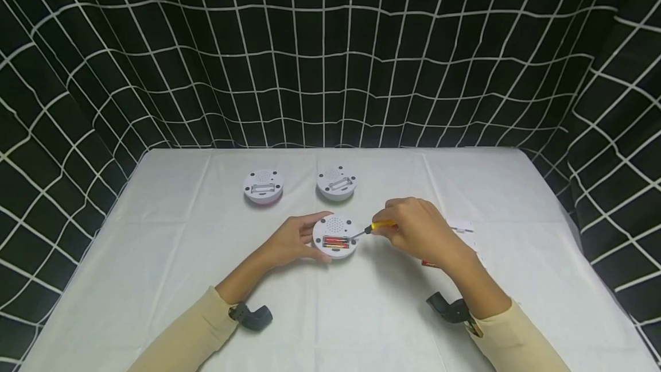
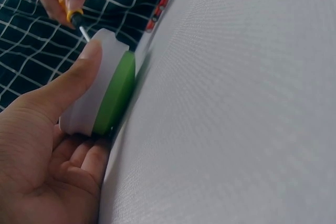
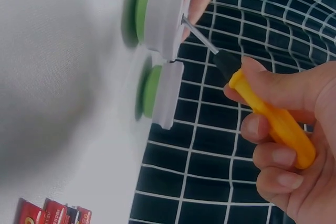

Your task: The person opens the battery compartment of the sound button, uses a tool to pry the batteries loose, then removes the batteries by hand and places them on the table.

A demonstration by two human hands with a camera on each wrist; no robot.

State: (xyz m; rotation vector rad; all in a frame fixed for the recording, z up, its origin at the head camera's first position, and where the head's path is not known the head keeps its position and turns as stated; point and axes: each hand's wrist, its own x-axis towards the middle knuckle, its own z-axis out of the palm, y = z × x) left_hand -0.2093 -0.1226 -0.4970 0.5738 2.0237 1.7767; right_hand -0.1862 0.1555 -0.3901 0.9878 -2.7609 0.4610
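My left hand (image 1: 298, 238) grips a round white device (image 1: 334, 224) by its edge, thumb on the near side and fingers behind. Its underside faces up, showing speaker holes, dark feet and an uncovered battery compartment with red batteries (image 1: 335, 242) in it. A green lower part (image 2: 116, 93) shows in the left wrist view. In my right hand (image 1: 413, 227) is a screwdriver (image 3: 273, 121) with a yellow and black handle. Its metal shaft slants down to the device, the tip right at the compartment's right end.
Two similar devices, one at the back left (image 1: 263, 185) and one at the back middle (image 1: 336, 183), lie upside down with bare battery compartments. Several red batteries (image 3: 52, 213) lie on the white table (image 1: 248, 314), right of the work. Small white pieces (image 1: 461, 225) sit partly behind my right hand.
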